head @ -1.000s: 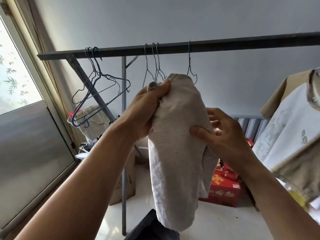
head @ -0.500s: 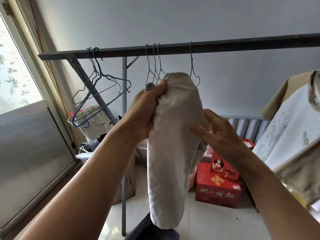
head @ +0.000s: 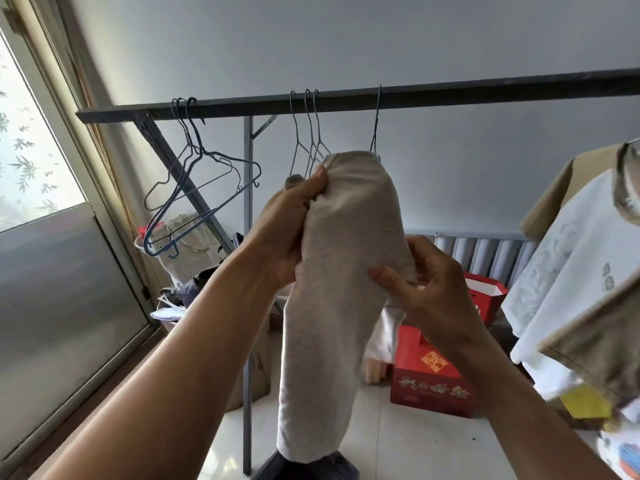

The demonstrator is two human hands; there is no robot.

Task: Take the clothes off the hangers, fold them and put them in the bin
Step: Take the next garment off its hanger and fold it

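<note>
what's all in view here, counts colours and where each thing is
rail: one, dark, across the top
hangers: about seven, bare wire, on the rail
garment: one, pale grey, held up in front of the rail
shirts: count unclear, white and tan, hanging at the right edge
red boxes: two, red, on the floor right of the garment
cardboard box: one, brown, on the floor by the rack post
window: one, bright, far left
left hand: grips the garment's top
right hand: pinches the garment's side
</note>
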